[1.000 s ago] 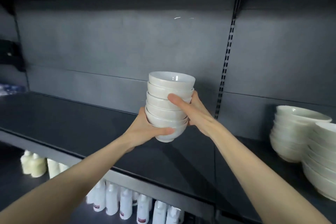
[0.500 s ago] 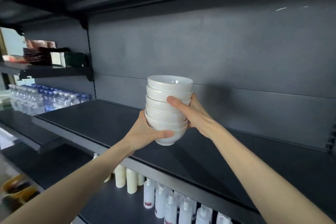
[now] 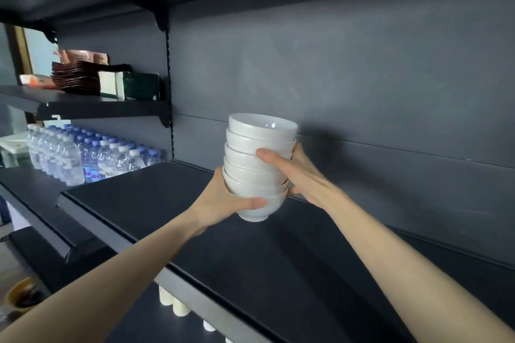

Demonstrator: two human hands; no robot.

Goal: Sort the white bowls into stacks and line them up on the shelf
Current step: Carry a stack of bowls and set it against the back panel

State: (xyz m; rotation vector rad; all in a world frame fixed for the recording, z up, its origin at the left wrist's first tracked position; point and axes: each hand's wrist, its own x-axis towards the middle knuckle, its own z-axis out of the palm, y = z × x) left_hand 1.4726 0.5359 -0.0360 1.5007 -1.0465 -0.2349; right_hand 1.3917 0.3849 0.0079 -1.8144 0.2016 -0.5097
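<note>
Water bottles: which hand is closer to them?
Left. The left hand cups the bowl stack on the side facing the water bottles; the right hand holds the stack's other side, farther from them.

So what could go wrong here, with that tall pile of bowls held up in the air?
Two risks, I think. The stack of white bowls is off the shelf. The left hand grips only the bottom bowl and the right hand the middle, so the top bowls sit loose and could slide off if it tilts. Set down hard, the bottom bowl might chip.
</note>
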